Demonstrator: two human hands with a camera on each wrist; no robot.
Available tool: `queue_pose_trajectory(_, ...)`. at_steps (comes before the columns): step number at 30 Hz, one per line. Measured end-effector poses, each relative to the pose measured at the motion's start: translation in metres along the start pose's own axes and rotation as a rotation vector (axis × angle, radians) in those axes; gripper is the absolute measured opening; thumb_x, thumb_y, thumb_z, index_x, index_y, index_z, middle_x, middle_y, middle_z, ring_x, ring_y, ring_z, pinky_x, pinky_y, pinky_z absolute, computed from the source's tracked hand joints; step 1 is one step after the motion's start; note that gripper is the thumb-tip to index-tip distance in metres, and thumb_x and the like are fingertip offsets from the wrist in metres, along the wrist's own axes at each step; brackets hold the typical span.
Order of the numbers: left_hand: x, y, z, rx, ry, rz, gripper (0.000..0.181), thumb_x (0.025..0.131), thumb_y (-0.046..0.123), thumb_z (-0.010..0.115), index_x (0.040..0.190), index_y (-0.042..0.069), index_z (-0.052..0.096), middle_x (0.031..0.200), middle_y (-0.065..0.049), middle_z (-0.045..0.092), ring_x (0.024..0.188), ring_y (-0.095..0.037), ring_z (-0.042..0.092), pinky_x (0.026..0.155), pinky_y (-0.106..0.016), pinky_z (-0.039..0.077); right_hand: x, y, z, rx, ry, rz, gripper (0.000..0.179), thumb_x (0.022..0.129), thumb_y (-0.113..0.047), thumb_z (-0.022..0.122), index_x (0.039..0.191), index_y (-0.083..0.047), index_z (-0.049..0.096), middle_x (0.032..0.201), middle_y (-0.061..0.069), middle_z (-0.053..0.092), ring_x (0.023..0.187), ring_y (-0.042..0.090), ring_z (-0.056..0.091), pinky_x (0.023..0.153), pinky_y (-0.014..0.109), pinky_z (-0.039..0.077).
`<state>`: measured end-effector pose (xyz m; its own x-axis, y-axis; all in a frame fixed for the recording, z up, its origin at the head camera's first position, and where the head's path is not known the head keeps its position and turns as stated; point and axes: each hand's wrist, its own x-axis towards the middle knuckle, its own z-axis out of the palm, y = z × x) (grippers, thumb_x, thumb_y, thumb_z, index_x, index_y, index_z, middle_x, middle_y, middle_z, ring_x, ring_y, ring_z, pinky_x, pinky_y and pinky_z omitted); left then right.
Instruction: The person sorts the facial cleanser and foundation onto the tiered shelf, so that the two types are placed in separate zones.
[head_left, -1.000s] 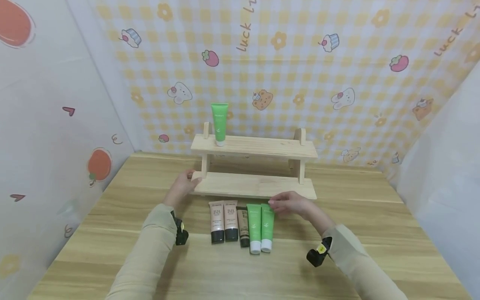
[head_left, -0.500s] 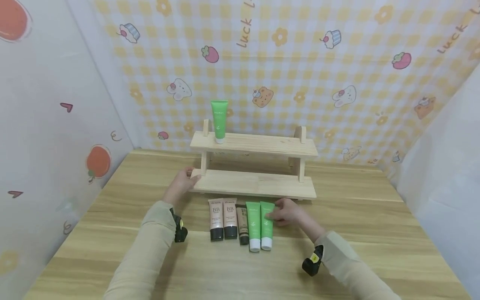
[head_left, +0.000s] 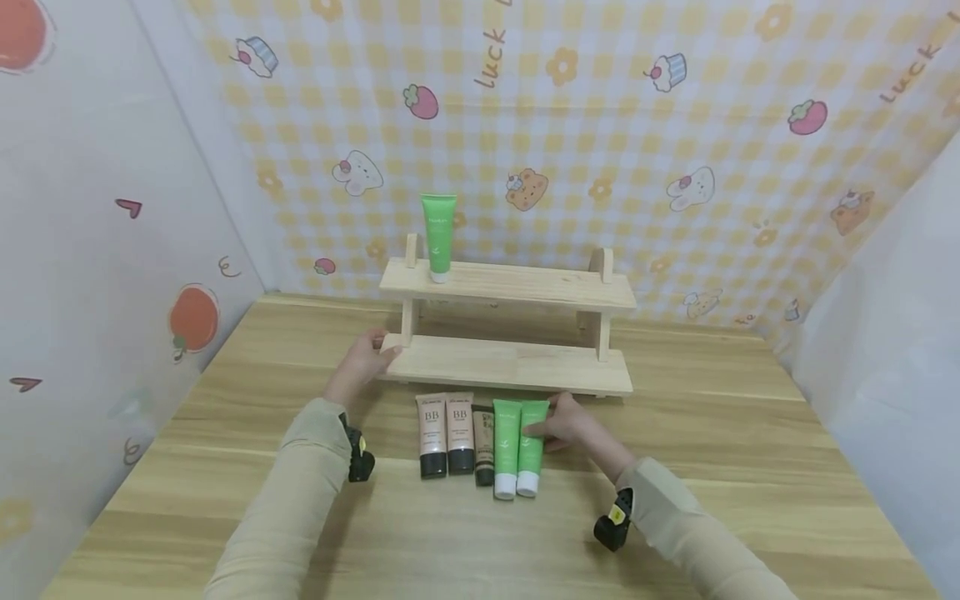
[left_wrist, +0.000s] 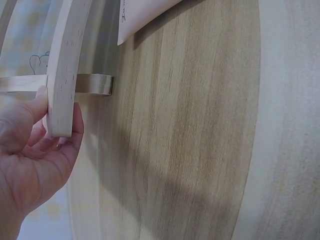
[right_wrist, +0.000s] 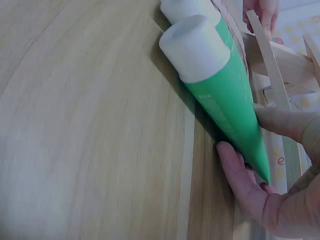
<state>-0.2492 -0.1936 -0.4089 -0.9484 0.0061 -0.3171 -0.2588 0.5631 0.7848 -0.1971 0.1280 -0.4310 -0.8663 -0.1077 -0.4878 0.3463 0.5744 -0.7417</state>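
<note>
My left hand (head_left: 363,360) grips the left end of the lower board of a two-tier wooden shelf (head_left: 517,363), thumb on top and fingers beneath in the left wrist view. With thumb and fingers on either side, my right hand (head_left: 567,423) pinches the rightmost green tube (right_wrist: 227,100) near its flat end. That tube has a white cap and lies at the right end of a row on the table. Beside it are another green tube (head_left: 507,442), a small brown tube (head_left: 483,442) and two pinkish BB cream tubes (head_left: 432,429). One more green tube (head_left: 439,233) stands cap-down on the upper board.
The row of tubes lies just in front of the shelf on a wood-grain table (head_left: 420,542). A yellow checked cloth backdrop (head_left: 480,150) hangs behind the shelf, and white cloth (head_left: 112,208) borders the left side.
My right hand has come down from the tube's top end to grip its sides, and that tube has tilted slightly, its cap shifting left. My left hand keeps its hold on the shelf.
</note>
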Motion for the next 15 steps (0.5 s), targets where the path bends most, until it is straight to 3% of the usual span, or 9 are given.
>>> queue_pose_trajectory(3,0.0009,0.0002,-0.0005,-0.006,0.006,0.01,0.059,0.096,0.023,0.044,0.143,-0.002,0.018,0.144,-0.029,0.026,0.128,-0.04,0.037,0.107,-0.047,0.034,0.0003,-0.0012,0.0018,0.031,0.005,-0.002,0.073,0.072,-0.008,0.075,0.126,0.008,0.028,0.11,0.026,0.049,0.073,0.024,0.064,0.063,0.032,0.058)
queue_pose_trajectory(10,-0.0008,0.0001,0.0005,-0.021,0.03,0.02,0.057,0.096,0.021,0.045,0.142,-0.002,0.02,0.143,-0.03,0.027,0.126,-0.041,0.04,0.106,-0.047,0.035,-0.001,-0.0013,0.0001,0.016,-0.029,0.009,0.046,0.076,-0.01,0.072,0.111,0.009,0.049,0.093,0.016,0.059,0.07,0.018,0.064,0.065,0.03,0.058)
queue_pose_trajectory(15,-0.0019,-0.001,0.0018,-0.059,0.023,0.025,0.057,0.096,0.017,0.045,0.141,-0.005,0.019,0.142,-0.032,0.028,0.123,-0.041,0.043,0.103,-0.046,0.04,-0.0035,0.0026,-0.0022,0.033,-0.057,0.01,0.049,0.075,-0.009,0.072,0.114,0.01,0.05,0.093,0.015,0.059,0.073,0.018,0.063,0.067,0.029,0.057)
